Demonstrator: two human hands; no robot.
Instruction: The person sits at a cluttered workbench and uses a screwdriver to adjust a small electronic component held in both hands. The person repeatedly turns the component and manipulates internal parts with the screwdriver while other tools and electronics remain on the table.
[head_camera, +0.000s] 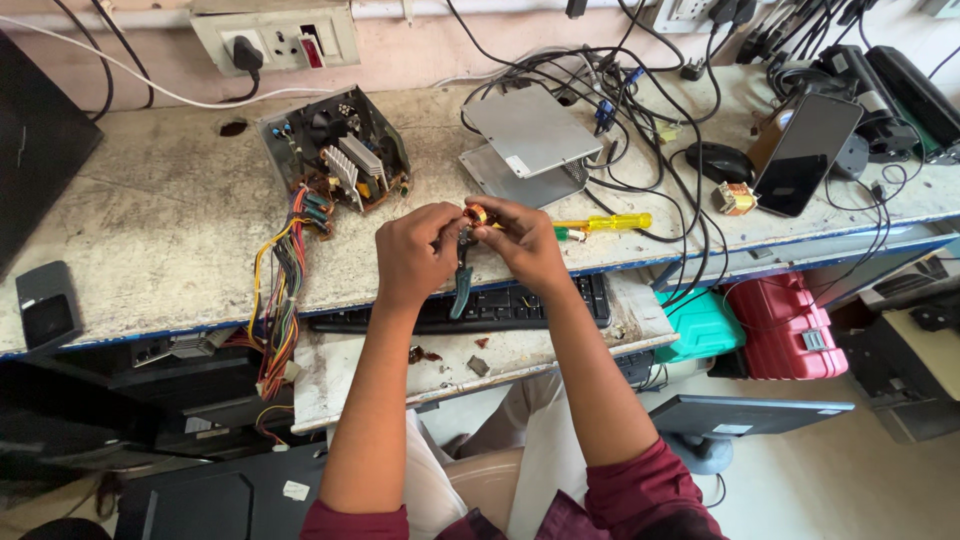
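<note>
Both hands (470, 250) around small copper coil (477, 213), teal-handled pliers (461, 285) below.

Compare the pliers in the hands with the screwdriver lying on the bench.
The pliers have teal handles and hang down from the left hand; the screwdriver has a clear yellow handle and lies flat on the bench, untouched. The pliers' tip is hidden between the hands near a small copper coil; the screwdriver lies beside the right hand. Both are hand tools.

One screwdriver (605, 223), one keyboard (500, 305), two hands (415, 255).
</note>
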